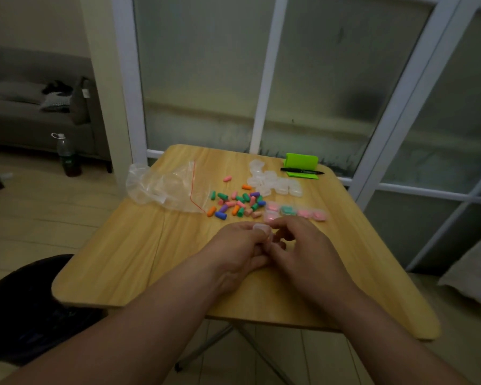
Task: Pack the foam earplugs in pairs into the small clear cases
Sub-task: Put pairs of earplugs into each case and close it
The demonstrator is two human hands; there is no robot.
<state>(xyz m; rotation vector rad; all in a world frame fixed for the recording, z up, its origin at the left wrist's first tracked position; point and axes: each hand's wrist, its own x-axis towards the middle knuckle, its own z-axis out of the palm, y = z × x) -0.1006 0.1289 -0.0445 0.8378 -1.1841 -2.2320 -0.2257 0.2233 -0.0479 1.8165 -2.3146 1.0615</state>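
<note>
We hold one small clear case (260,228) between both hands, just above the surface (139,254). The left hand (238,250) pinches the case from below and behind; the right hand (297,245) has its fingertips curled onto the case's near side, grip pressed together on it. We judge the two-handed hold serves to steady the case while it is opened or snapped shut; whether earplugs are inside we cannot tell.

Just beyond the grip lies a row of filled cases (295,212), pink and green contents visible. Beyond and left of the grip sits the loose earplug pile (238,204), mixed colours. Farther beyond, the empty cases (275,183) are heaped. A crumpled zip bag (164,184) lies far left of the grip. A black pen (301,170) and green holder (300,162) rest at the far edge. Nothing blocks the reach to the pile.
</note>
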